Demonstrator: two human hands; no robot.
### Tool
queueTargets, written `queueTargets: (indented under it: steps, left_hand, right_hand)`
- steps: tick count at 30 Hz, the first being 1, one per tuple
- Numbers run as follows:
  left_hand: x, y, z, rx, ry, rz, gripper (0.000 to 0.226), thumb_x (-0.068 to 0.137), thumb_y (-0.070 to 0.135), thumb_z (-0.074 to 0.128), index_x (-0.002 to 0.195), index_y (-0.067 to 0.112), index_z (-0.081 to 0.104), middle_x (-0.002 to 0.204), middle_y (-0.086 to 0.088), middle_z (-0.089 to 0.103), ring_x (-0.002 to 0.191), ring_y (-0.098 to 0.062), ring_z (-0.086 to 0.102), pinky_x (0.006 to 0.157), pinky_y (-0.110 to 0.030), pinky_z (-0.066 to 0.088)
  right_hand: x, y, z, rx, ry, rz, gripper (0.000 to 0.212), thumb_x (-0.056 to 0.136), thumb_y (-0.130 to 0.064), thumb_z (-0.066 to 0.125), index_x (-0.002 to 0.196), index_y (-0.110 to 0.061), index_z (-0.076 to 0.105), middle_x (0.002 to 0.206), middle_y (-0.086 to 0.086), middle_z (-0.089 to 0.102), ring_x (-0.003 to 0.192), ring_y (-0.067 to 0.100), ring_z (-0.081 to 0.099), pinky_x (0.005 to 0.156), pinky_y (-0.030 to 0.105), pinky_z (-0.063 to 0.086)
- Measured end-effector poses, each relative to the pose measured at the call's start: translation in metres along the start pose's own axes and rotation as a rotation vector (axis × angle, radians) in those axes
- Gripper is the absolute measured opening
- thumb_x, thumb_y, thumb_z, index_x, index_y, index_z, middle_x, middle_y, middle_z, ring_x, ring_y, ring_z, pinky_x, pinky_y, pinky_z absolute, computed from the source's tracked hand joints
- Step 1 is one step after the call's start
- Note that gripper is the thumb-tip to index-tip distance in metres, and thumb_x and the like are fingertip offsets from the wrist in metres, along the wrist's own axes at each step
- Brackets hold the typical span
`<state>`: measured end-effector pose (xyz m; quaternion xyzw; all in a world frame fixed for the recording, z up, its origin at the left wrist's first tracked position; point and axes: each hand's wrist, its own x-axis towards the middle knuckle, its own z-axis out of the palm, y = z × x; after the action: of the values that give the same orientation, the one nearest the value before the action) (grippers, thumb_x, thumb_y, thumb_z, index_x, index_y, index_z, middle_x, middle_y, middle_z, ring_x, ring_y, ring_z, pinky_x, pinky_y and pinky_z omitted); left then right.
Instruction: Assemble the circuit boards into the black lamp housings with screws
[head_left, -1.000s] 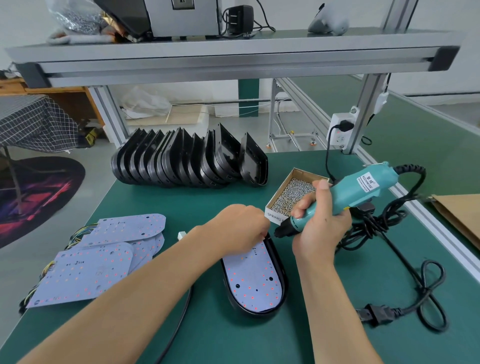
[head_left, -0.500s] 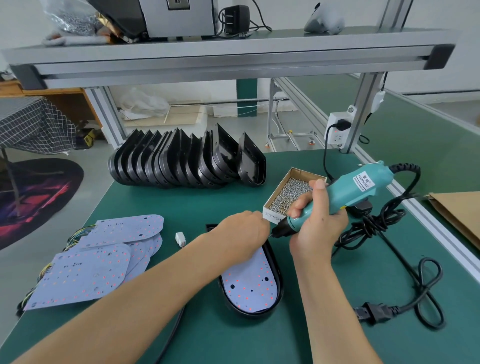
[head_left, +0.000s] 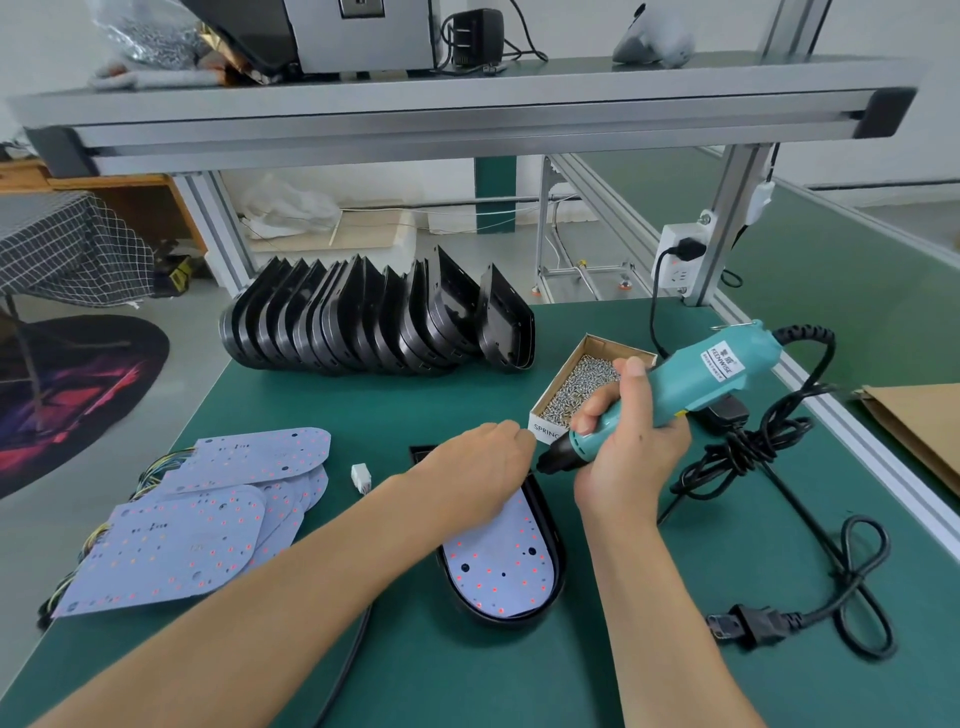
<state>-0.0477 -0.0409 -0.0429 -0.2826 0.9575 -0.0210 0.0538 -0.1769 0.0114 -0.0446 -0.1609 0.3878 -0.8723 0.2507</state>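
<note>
Two hands meet over one black lamp housing in the head view, which lies flat on the green table just in front of you. A pale circuit board with red dots sits inside the housing, filling its near rounded end.

Your right hand is wrapped tight around the teal electric screwdriver, thumb laid up along the body. The tool slants down to the left, and its dark tip hangs at the housing's far right edge, right against your other hand.

Your left hand rests over the far half of the board with its fingers curled under toward the tool's tip. Whether they pinch a screw there, you cannot tell; the knuckles hide it.

Just behind both hands sits an open cardboard box of screws, touching the screwdriver from this angle. Farther back, a row of empty black housings stands on edge, leaning one on another.

To your left lies a loose stack of spare circuit boards with coloured wires trailing off the table edge. A small white connector rests between that stack and the housing.

Right of the tool, its black power cord lies tangled, the plug flat on the table.
</note>
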Motion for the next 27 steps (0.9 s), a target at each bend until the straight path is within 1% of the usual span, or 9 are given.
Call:
queueTargets:
  steps: [3,6,9,11,15,18,21,24,27]
  left_hand:
    - [0.001,-0.005,0.000,-0.089,0.024,-0.033,0.026,0.093,-0.006,0.051,0.114,0.009,0.050,0.111,-0.008,0.051,0.091,-0.025,0.050,0.081,-0.039,0.047]
    - [-0.001,-0.013,-0.005,-0.387,0.137,-0.146,0.014,0.100,0.004,0.052,0.101,0.018,0.053,0.103,0.000,0.057,0.094,-0.022,0.056,0.084,-0.037,0.049]
    - [-0.012,-0.023,-0.012,-0.722,0.372,-0.307,0.014,0.101,0.015,0.057,0.090,0.022,0.058,0.085,0.010,0.063,0.077,-0.005,0.057,0.069,-0.014,0.043]
    - [-0.020,-0.027,-0.017,-0.872,0.467,-0.401,0.013,0.100,0.017,0.059,0.089,0.024,0.062,0.081,0.009,0.067,0.070,-0.004,0.058,0.063,-0.011,0.043]
    - [-0.031,-0.023,-0.021,-1.141,0.538,-0.480,0.014,0.102,0.012,0.057,0.092,0.018,0.065,0.082,0.004,0.076,0.066,-0.003,0.068,0.060,-0.014,0.051]
    - [-0.041,-0.014,-0.019,-1.363,0.553,-0.454,0.012,0.103,0.004,0.057,0.095,0.008,0.066,0.083,-0.002,0.079,0.076,-0.016,0.078,0.067,-0.019,0.058]
    - [-0.050,-0.005,-0.015,-1.516,0.563,-0.443,0.007,0.100,0.002,0.062,0.095,0.003,0.068,0.083,-0.009,0.079,0.077,-0.024,0.079,0.067,-0.020,0.059]
    - [-0.054,0.001,-0.013,-1.596,0.578,-0.450,0.005,0.097,-0.001,0.066,0.092,0.001,0.068,0.081,-0.013,0.079,0.074,-0.024,0.078,0.065,-0.021,0.058]
    - [-0.057,0.006,-0.011,-1.586,0.591,-0.449,0.011,0.090,-0.005,0.070,0.087,0.005,0.070,0.076,-0.012,0.077,0.068,-0.021,0.075,0.064,-0.021,0.057]
  right_hand:
    - [-0.001,-0.001,0.000,0.001,-0.003,-0.002,0.021,0.085,-0.035,0.073,0.085,-0.016,0.063,0.055,0.006,0.051,0.046,0.024,0.040,0.054,0.033,0.040]
    - [0.000,-0.003,0.000,0.018,0.008,-0.004,0.023,0.085,-0.036,0.073,0.087,-0.015,0.062,0.055,0.006,0.050,0.046,0.023,0.039,0.054,0.033,0.040]
    - [0.000,-0.005,0.000,0.033,0.015,0.009,0.022,0.085,-0.035,0.073,0.086,-0.016,0.061,0.056,0.005,0.050,0.047,0.022,0.039,0.053,0.032,0.038]
    - [0.000,-0.007,0.000,0.048,0.014,0.022,0.024,0.085,-0.033,0.073,0.090,-0.014,0.060,0.057,0.005,0.049,0.048,0.022,0.039,0.053,0.031,0.038]
    - [-0.002,-0.010,0.000,0.085,-0.006,0.041,0.025,0.086,-0.034,0.074,0.093,-0.014,0.061,0.059,0.004,0.049,0.049,0.021,0.040,0.053,0.031,0.036]
    - [-0.004,-0.017,0.001,0.121,-0.030,0.036,0.022,0.090,-0.034,0.071,0.093,-0.014,0.063,0.059,0.002,0.050,0.049,0.019,0.041,0.053,0.031,0.037]
    - [-0.005,-0.027,0.005,0.152,-0.036,0.035,0.018,0.095,-0.031,0.067,0.092,-0.014,0.062,0.059,0.002,0.049,0.048,0.019,0.040,0.054,0.030,0.039]
    - [-0.006,-0.039,0.008,0.184,-0.045,0.046,0.015,0.101,-0.027,0.062,0.094,-0.013,0.062,0.059,0.002,0.048,0.048,0.018,0.038,0.053,0.030,0.038]
    - [-0.010,-0.051,0.009,0.227,-0.084,0.047,0.015,0.104,-0.025,0.059,0.096,-0.012,0.060,0.058,0.002,0.048,0.049,0.018,0.038,0.054,0.030,0.037]
